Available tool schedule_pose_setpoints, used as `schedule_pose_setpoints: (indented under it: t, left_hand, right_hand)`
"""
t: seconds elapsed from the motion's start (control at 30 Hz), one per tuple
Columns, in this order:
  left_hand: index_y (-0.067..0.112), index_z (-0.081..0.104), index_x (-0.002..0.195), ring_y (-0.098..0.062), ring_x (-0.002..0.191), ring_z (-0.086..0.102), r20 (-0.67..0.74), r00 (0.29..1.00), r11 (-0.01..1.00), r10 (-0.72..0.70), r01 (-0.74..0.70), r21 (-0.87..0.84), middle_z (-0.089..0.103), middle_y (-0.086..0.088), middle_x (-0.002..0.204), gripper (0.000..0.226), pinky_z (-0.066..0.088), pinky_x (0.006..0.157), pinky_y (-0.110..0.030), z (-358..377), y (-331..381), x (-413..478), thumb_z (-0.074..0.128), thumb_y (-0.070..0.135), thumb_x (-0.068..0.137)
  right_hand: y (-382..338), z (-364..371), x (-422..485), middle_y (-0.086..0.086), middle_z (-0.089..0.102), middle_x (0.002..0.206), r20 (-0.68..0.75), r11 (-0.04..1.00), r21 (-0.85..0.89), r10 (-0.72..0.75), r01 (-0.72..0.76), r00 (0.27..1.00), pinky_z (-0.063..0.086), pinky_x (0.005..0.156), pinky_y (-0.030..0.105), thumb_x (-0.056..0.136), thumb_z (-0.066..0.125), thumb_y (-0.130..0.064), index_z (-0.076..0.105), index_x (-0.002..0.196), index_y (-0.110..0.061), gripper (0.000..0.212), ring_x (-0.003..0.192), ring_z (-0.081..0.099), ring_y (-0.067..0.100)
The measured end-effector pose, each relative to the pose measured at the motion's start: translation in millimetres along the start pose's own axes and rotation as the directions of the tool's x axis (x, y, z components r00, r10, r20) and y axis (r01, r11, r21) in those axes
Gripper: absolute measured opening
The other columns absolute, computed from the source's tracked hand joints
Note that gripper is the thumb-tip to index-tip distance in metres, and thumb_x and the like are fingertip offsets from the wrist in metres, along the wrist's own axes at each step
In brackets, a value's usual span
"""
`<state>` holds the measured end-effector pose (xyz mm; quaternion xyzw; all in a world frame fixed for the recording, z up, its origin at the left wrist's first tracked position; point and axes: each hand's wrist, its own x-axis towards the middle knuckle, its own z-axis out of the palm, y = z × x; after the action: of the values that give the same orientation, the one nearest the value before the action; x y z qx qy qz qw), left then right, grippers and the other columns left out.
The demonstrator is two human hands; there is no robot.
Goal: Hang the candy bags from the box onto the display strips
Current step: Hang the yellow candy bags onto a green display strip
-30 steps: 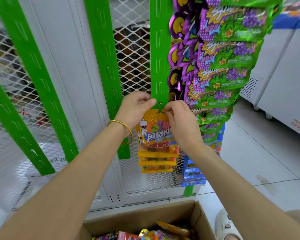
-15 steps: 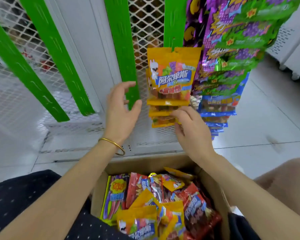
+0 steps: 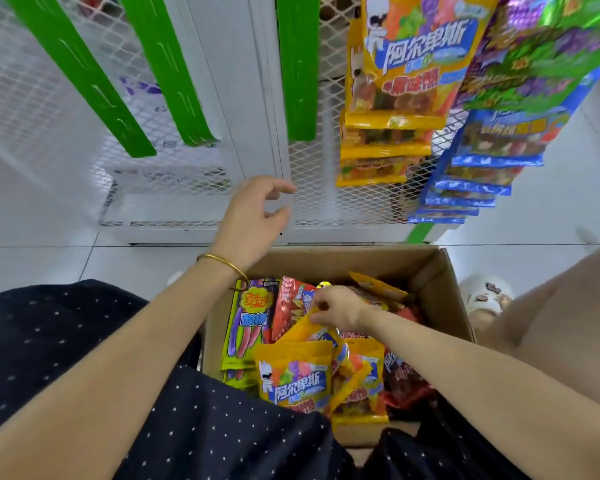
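1. Your right hand (image 3: 336, 308) was down in the cardboard box (image 3: 430, 271), at about five o'clock from frame centre, fingers curled and pinching the top edge of a yellow candy bag (image 3: 303, 329) that lay tilted on the pile.
2. Your left hand (image 3: 253, 216) hovered above the box's far rim, near twelve o'clock of the box, fingers loosely curled and thumb apart, holding nothing; a gold bangle (image 3: 224, 263) sat on that wrist.
3. The box held more bags: a second yellow bag (image 3: 293, 375) face up at six o'clock of your right hand, a red bag (image 3: 291, 306) at nine o'clock of it, and a green lollipop pack (image 3: 248, 323) against the box's left wall.
4. Yellow bags already hung in a column (image 3: 392, 98) at one o'clock of the frame, overlapping one another.
5. Blue bags (image 3: 482, 161) and green-purple bags (image 3: 541, 57) hung just to the right of them, at two o'clock.
6. Three bare green display strips (image 3: 297, 64) hung over the white mesh rack (image 3: 174, 181) from ten to twelve o'clock.
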<state>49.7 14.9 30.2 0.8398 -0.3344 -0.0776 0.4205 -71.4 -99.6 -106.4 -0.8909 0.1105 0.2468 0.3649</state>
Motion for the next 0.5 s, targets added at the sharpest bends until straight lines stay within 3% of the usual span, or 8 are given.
schedule_pose_setpoints:
  t: [0.1, 0.2, 0.3, 0.4, 0.47, 0.5]
  left_hand:
    - [0.013, 0.062, 0.109, -0.008, 0.103, 0.047, 0.063, 0.998, 0.998, -0.019, 0.015, 0.061, 0.051, 0.005, 0.11, 0.025, 0.04, 0.08, -0.01, 4, -1, 1, 0.057, 0.006, 0.086]
    - [0.008, 0.062, 0.111, -0.01, 0.099, 0.052, 0.299, 0.948, 0.992, -0.109, 0.084, 0.098, 0.058, 0.0, 0.11, 0.025, 0.037, 0.082, -0.011, 14, -4, 1, 0.06, 0.014, 0.088]
    - [0.004, 0.064, 0.105, -0.008, 0.087, 0.055, 0.436, 0.889, 0.99, -0.143, 0.133, 0.054, 0.063, -0.005, 0.1, 0.024, 0.041, 0.071, -0.004, 27, -2, 1, 0.065, 0.017, 0.085]
    - [0.002, 0.067, 0.093, -0.007, 0.072, 0.055, 0.394, 0.915, 0.996, -0.09, 0.087, 0.025, 0.061, -0.002, 0.083, 0.012, 0.041, 0.063, -0.005, 31, 9, 4, 0.066, 0.011, 0.083]
    - [0.005, 0.066, 0.089, 0.001, 0.067, 0.05, 0.356, 0.932, 0.998, -0.061, 0.061, 0.011, 0.057, 0.004, 0.075, 0.006, 0.04, 0.06, -0.004, 28, 19, 6, 0.064, 0.008, 0.085]
    - [0.008, 0.064, 0.087, 0.001, 0.066, 0.049, 0.346, 0.937, 0.999, -0.038, 0.042, -0.004, 0.055, 0.007, 0.074, 0.002, 0.039, 0.06, -0.003, 26, 28, 9, 0.063, 0.008, 0.085]
  right_hand:
    - [1, -28, -7, -0.004, 0.047, 0.069, -0.007, 0.953, 0.3, 0.037, -0.034, 0.999, 0.036, 0.054, 0.02, 0.093, 0.055, -0.014, 0.053, 0.083, -0.014, 0.01, 0.06, 0.047, 0.005]
    - [-3, -65, -26, -0.002, 0.051, 0.067, -0.049, 0.839, 0.544, 0.023, 0.007, 0.999, 0.037, 0.046, 0.015, 0.094, 0.052, -0.009, 0.052, 0.08, -0.015, 0.016, 0.055, 0.051, 0.003]
    - [-9, -96, -45, -0.001, 0.053, 0.071, -0.15, 0.828, 0.554, -0.003, 0.087, 0.989, 0.041, 0.05, 0.012, 0.095, 0.049, -0.01, 0.05, 0.082, -0.014, 0.014, 0.061, 0.055, 0.002]
    - [-7, -117, -62, 0.007, 0.056, 0.078, -0.282, 0.781, 0.603, 0.018, 0.162, 0.959, 0.047, 0.065, 0.026, 0.095, 0.049, -0.01, 0.051, 0.082, -0.013, 0.014, 0.075, 0.056, 0.017]
    - [-13, -126, -70, 0.004, 0.059, 0.08, -0.328, 0.785, 0.586, 0.0, 0.203, 0.945, 0.047, 0.071, 0.03, 0.093, 0.053, -0.011, 0.055, 0.083, -0.016, 0.011, 0.077, 0.058, 0.016]
    - [-17, -133, -78, -0.001, 0.06, 0.081, -0.376, 0.816, 0.533, -0.011, 0.226, 0.927, 0.048, 0.071, 0.026, 0.092, 0.057, -0.013, 0.057, 0.085, -0.019, 0.009, 0.076, 0.059, 0.011]
